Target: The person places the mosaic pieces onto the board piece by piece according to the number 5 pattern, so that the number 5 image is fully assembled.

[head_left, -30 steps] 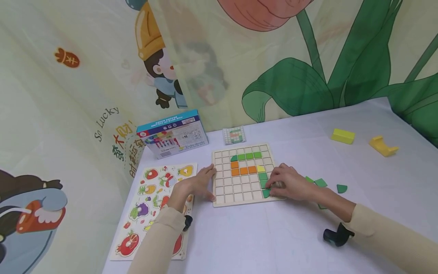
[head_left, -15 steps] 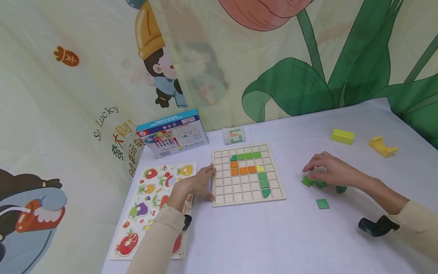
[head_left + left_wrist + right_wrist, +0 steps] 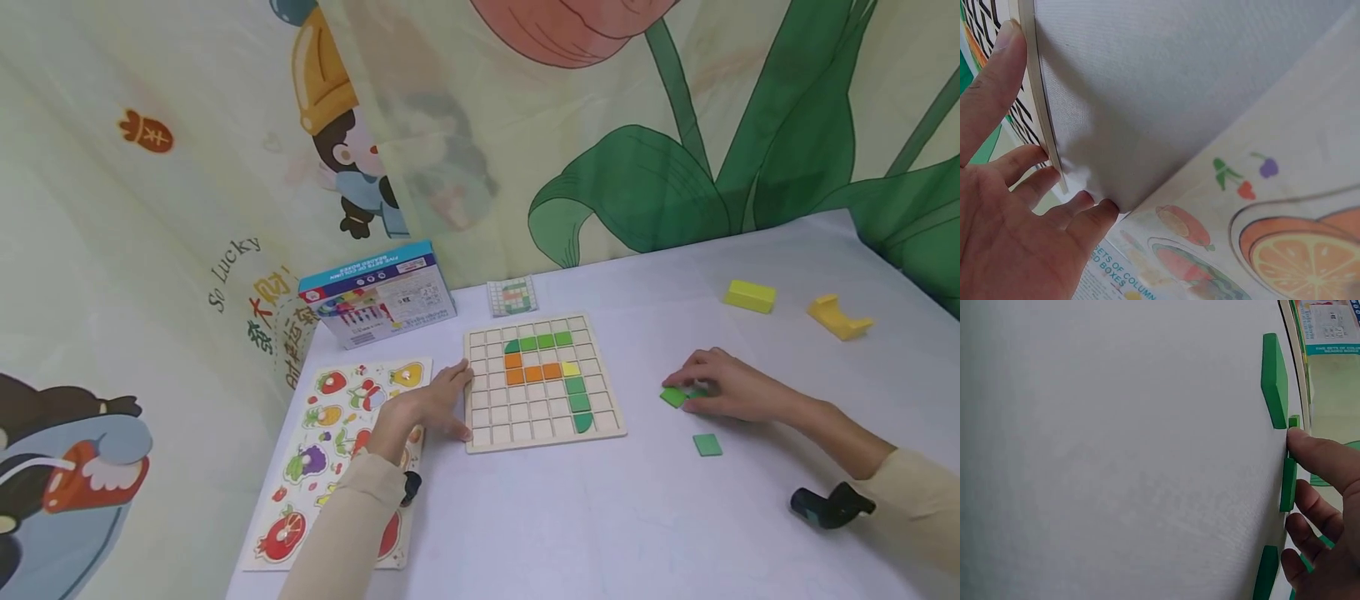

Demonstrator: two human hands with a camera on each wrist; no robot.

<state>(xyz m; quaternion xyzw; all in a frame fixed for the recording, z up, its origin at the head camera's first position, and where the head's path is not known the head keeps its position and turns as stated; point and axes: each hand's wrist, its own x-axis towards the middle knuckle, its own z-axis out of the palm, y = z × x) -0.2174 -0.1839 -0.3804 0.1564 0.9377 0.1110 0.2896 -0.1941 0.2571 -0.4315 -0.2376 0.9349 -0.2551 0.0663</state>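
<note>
- Green tiles [image 3: 675,397] lie loose on the white worktop [image 3: 660,517] under the right hand [image 3: 722,387], whose fingers curve down over them with the fingertips [image 3: 1313,450] touching the tiles; in the right wrist view a thumb presses against the edge of one small green piece [image 3: 1287,484]. Whether a piece is truly pinched I cannot tell.
- One more green square tile [image 3: 707,445] lies on its own just nearer the person than that hand, apart from it.
- Left of the right hand, well apart, sits the wooden grid board [image 3: 542,382], with green, orange and one yellow tile set in its cells.
- Left hand [image 3: 429,405] rests against the left edge of that board, fingers straight and relaxed, thumb along the rim; the left wrist view shows the fingertips [image 3: 1041,181] touching the board's thin edge [image 3: 1038,94].
- Under and behind the left hand lies a fruit puzzle sheet [image 3: 337,450], flat on the worktop.
- Beyond the left hand, towards the curtain, stands a blue bead box [image 3: 378,293]; a small pattern card [image 3: 513,297] leans just beyond the board's far edge.
- Far beyond the right hand lie a yellow block [image 3: 751,297] and a yellow arch piece [image 3: 838,317], near each other.
- Printed cartoon curtain [image 3: 225,167] backs the worktop.
</note>
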